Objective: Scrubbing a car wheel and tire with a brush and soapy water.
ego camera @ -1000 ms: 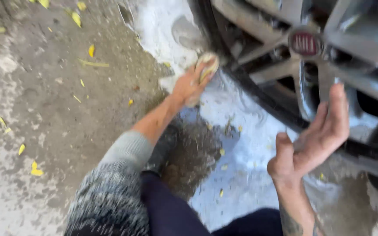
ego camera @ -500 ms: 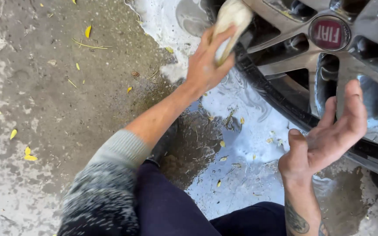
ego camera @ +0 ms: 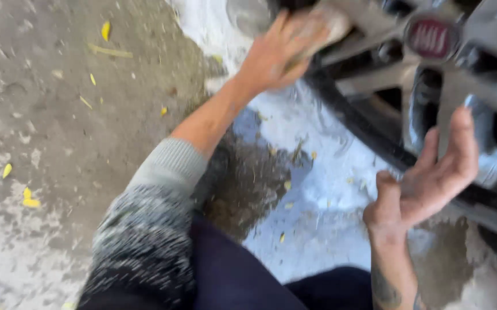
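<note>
My left hand (ego camera: 277, 54) is wrapped around a pale sponge (ego camera: 323, 26), fingers curled over it and pressing it against the car wheel (ego camera: 426, 86). The sponge sits on the wheel's upper left part, on a grey spoke (ego camera: 369, 49) that runs out from the red hub badge (ego camera: 430, 38). Its long axis seems to lie along that spoke, slanting from lower left to upper right, with the far end pointing toward the badge; the motion blur keeps me from being sure of its exact outline. My forearm stretches back from the wheel toward me, and the grey knitted sleeve (ego camera: 156, 206) is pushed up below the elbow.

My right hand (ego camera: 426, 178) hangs open in front of the wheel's lower part, palm turned up and toward me, fingers spread and slightly bent, holding nothing. Its fingertips (ego camera: 461, 123) are close to a spoke below the badge, but I cannot tell whether they touch it. The black tyre (ego camera: 363, 132) curves between my two hands.

White soap foam (ego camera: 317, 189) spreads over the ground (ego camera: 47, 103) just beside the tyre, on the side toward me. Farther from the wheel the wet concrete carries scattered yellow leaves (ego camera: 29, 198). My dark trousers (ego camera: 243, 275) fill the space nearest me.
</note>
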